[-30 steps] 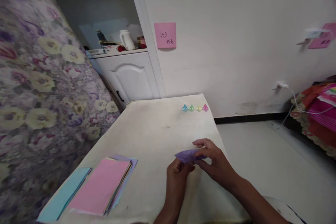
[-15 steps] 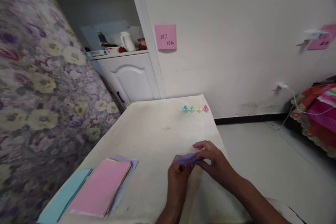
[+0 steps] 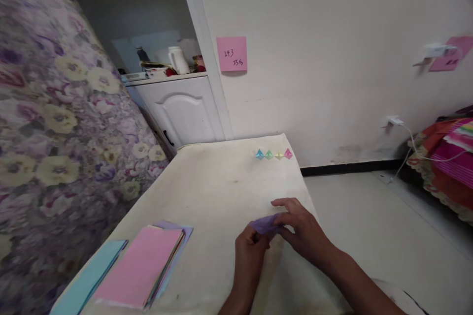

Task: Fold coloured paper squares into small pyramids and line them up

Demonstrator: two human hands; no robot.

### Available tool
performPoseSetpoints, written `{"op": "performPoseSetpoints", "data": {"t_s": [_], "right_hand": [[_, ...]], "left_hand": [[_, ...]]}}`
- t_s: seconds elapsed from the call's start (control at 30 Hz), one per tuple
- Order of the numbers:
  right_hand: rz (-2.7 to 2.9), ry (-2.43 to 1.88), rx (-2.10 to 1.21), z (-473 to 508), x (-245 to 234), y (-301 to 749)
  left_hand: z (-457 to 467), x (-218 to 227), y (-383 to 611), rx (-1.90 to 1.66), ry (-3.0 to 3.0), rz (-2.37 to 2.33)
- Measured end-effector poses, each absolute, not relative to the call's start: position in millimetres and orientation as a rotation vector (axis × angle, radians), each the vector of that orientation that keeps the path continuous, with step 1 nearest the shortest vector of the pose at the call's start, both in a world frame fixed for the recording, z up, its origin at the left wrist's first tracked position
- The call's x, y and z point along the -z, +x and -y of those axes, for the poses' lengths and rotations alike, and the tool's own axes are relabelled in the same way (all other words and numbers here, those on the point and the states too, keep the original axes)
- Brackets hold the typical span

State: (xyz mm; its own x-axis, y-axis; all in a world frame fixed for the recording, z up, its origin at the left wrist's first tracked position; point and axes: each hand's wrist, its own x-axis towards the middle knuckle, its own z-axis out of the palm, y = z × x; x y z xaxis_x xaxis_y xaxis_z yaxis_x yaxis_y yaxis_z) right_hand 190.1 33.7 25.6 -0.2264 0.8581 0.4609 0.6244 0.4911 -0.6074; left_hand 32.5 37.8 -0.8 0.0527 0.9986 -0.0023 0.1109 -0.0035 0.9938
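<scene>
A small piece of folded purple paper is held just above the near right part of the table. My left hand pinches its left and lower side, fingers curled underneath. From the right, my right hand grips the paper's other end between thumb and fingers, with one finger stretched out past it. The fingers hide part of the folds. Farther back on the tabletop, small folded paper pieces stand in a row: blue, green, yellow and pink.
A stack of coloured paper with a pink sheet on top lies at the table's near left, beside blue sheets. The cream-covered table meets the wall at the back. A floral curtain hangs along the left.
The purple paper has tilted and shifted slightly to the right in my fingers, with more of its flat face showing. Both hands keep hold of it. The camera view has moved a little.
</scene>
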Motion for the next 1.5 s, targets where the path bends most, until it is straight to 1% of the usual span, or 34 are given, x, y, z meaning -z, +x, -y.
{"op": "performPoseSetpoints", "data": {"t_s": [0.23,0.33,0.43,0.57,0.93,1.07,1.33,1.5], "right_hand": [[1.847,-1.183,-0.682,-33,-25,194],[1.794,-1.143,-0.844,-33,-31,198],[1.777,-1.078,-1.011,-33,-38,201],[1.745,-0.929,-1.210,-35,-41,202],[1.663,-0.815,-1.387,-34,-38,200],[1.553,-0.697,-1.553,-31,-43,200],[1.301,-0.550,-1.827,-29,-44,199],[1.200,-0.490,-1.841,-30,-43,198]], "left_hand": [[-36,-16,25,-0.937,1.360,-1.105],[-36,-27,19,-0.821,1.329,-0.956],[-35,-37,15,-0.815,1.196,-0.786],[-31,-45,16,-0.847,0.984,-0.699],[-31,-40,23,-0.832,1.018,-0.709],[-32,-38,17,-0.739,1.050,-0.671],[-32,-27,12,-0.671,0.956,-0.585],[-35,-28,8,-0.706,0.931,-0.578]]}}
